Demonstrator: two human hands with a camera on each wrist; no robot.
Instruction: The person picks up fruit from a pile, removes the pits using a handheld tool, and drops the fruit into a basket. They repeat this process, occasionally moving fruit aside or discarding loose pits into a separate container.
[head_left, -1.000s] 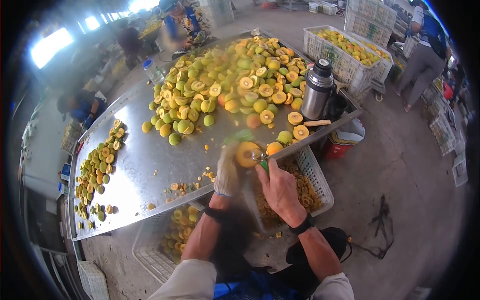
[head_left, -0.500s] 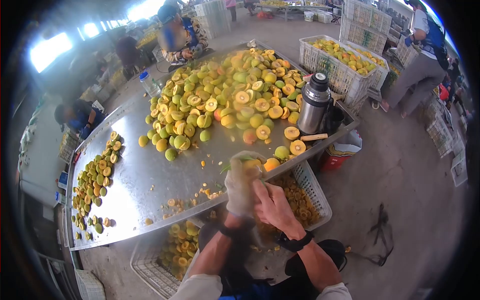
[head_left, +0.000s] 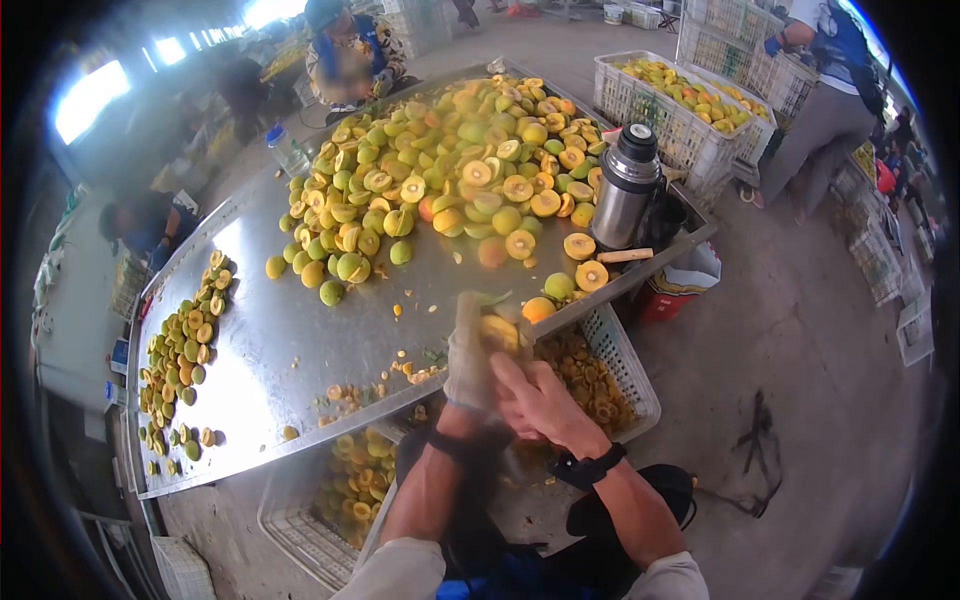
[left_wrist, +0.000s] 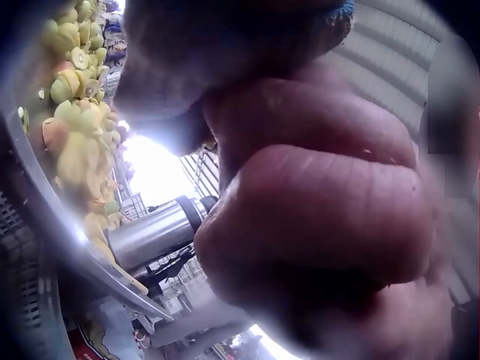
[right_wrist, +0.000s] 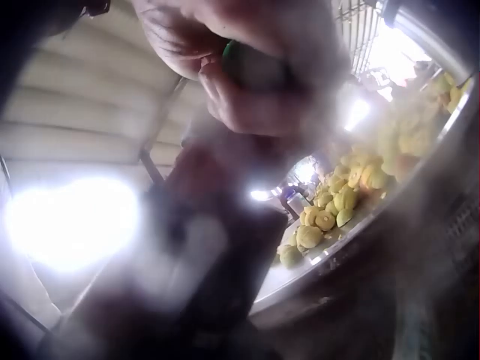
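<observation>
My left hand point(head_left: 465, 358), in a pale knit glove, holds a halved yellow peach point(head_left: 500, 334) above the near edge of the metal table. Close against it, my bare right hand point(head_left: 545, 402) is curled round a tool whose green handle point(right_wrist: 228, 54) shows between the fingers in the right wrist view. The tool's metal end is hidden by the hands and the fruit. In the left wrist view, the curled bare fingers point(left_wrist: 322, 210) fill the middle, beside the dark gloved hand point(left_wrist: 217, 60).
A large heap of halved peaches point(head_left: 400, 190) covers the table's far side; a smaller group point(head_left: 190, 345) lies left. A steel thermos point(head_left: 626, 190) stands at the right edge. Below are a crate of scraps point(head_left: 640, 385) and a crate of peach halves point(head_left: 300, 545). Other people work around.
The peach half, earlier face up with the tool's metal loop at its centre, has tilted. My right hand has turned over and closed in on the left, hiding the loop.
</observation>
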